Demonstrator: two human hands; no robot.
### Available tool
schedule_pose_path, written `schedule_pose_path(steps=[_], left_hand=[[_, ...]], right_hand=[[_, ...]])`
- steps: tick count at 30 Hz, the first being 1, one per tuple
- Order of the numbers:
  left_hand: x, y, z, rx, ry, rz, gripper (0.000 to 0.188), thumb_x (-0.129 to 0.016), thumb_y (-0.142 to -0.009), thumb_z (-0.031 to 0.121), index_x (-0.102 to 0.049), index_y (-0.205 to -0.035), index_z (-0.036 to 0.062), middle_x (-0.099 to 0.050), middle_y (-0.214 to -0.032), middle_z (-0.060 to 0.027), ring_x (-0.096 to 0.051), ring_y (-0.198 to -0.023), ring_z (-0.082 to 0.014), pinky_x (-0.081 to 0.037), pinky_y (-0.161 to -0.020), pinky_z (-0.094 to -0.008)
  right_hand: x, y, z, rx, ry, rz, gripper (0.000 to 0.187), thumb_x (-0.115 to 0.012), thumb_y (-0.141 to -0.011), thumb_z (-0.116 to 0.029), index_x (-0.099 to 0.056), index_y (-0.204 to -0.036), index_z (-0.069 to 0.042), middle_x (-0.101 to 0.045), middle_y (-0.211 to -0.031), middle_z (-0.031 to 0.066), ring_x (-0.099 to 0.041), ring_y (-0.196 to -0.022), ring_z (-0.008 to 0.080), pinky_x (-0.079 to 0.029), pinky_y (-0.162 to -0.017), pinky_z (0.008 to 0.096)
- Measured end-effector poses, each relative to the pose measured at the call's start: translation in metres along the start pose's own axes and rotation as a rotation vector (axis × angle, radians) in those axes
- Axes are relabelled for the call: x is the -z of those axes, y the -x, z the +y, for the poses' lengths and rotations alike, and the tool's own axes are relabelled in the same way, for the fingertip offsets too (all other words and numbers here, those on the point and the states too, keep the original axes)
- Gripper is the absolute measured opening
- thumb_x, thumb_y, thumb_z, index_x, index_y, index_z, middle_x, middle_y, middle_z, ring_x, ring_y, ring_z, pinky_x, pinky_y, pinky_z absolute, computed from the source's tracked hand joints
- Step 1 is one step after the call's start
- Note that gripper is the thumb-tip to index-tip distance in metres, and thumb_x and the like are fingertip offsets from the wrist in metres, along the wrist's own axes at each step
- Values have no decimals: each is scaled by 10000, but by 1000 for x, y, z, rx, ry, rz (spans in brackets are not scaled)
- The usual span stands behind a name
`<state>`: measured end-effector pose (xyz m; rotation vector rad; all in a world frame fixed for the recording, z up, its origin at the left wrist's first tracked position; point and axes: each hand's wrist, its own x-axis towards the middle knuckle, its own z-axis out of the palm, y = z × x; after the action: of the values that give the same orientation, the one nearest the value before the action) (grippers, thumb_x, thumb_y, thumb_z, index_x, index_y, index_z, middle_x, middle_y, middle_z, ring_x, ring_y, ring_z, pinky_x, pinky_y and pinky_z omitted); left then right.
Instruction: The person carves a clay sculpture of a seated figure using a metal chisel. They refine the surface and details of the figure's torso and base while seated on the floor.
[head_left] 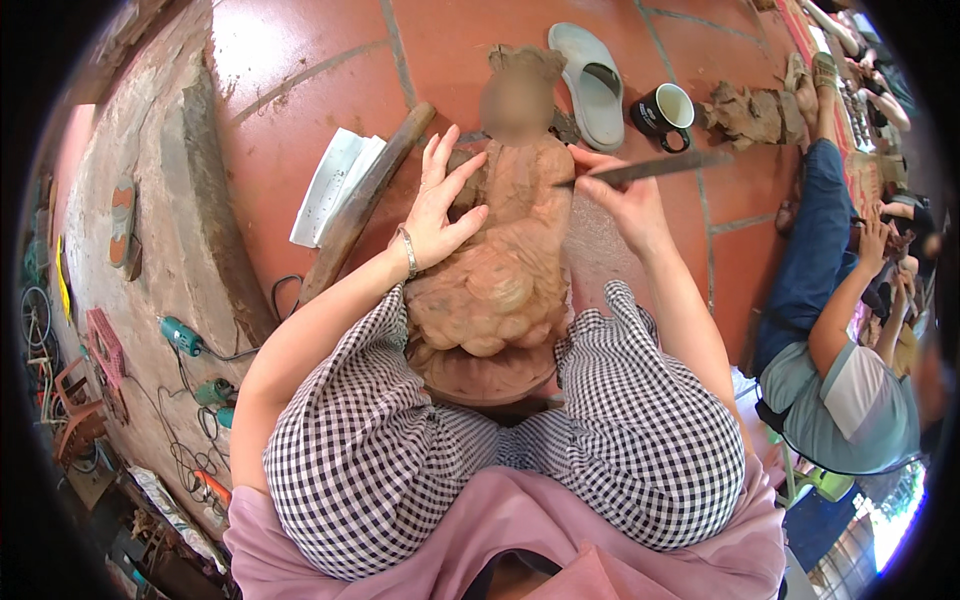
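Observation:
A brown clay figure (pixel 498 285) stands between my knees on a round base (pixel 480 380), its head end away from me and rounded lumps nearest me. My left hand (pixel 438 205), with a bracelet at the wrist, is spread against its left side, fingers apart and holding nothing. In my right hand (pixel 628 200) is a long, dark, flat modelling tool (pixel 670 167), pinched between thumb and fingers. The tool's tip reaches the figure's upper right side, by the shoulder. Its other end points out to the right.
Beyond the figure lie a grey slipper (pixel 590 90), a black mug (pixel 663 115) and a rough brown lump (pixel 752 113). A wooden pole (pixel 365 200) and white papers (pixel 338 185) are at left, near a raised ledge (pixel 160 220) with a green power tool (pixel 181 336). Another person (pixel 840 390) sits at right.

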<state>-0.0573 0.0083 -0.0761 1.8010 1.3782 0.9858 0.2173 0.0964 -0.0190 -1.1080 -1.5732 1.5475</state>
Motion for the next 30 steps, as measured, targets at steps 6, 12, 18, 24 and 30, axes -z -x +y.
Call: schedule_pose_path(steps=[6,12,18,24,30], left_hand=[[-1,1,-2,-4,-5,-2,647,-677,-837,241,-487,-1436,84,-93,-1648,-180,-21,-1517,-415,-134,-1205,-522],[2,0,1,-4,-17,2,646,-684,-841,242,-488,-1436,85,-94,-1648,-179,-21,-1517,-416,-137,-1204,-523],[-2,1,-1,-4,-2,2,644,-685,-834,229,-492,-1432,87,-104,-1646,-179,-30,-1516,-420,-142,-1204,-522],[0,0,0,4,-9,8,650,-687,-829,230,-494,-1434,93,-105,-1646,-183,-30,-1517,-418,-142,-1203,-523],[0,1,-1,8,-6,0,649,-689,-827,225,-496,-1432,91,-108,-1647,-175,-27,-1518,-415,-146,-1203,-522]], right_hand=[[0,0,2,-82,-125,48,155,-734,-895,-130,-703,-957,8,-708,-1161,111,-645,-1071,172,-517,-922,311],[0,-8,-5,-119,-21,17,166,-751,-886,-148,-725,-1005,-36,-731,-1014,44,-638,-1030,111,-491,-927,275],[-18,11,0,57,44,124,176,-748,-886,-153,-699,-949,4,-715,-1005,36,-620,-946,95,-481,-864,254],[-15,1,-13,-69,98,151,185,-744,-891,-148,-695,-979,7,-718,-1027,51,-633,-930,97,-498,-858,253],[-29,16,-11,27,67,131,152,-739,-893,-131,-683,-950,-1,-712,-1010,57,-605,-968,77,-494,-847,257]])
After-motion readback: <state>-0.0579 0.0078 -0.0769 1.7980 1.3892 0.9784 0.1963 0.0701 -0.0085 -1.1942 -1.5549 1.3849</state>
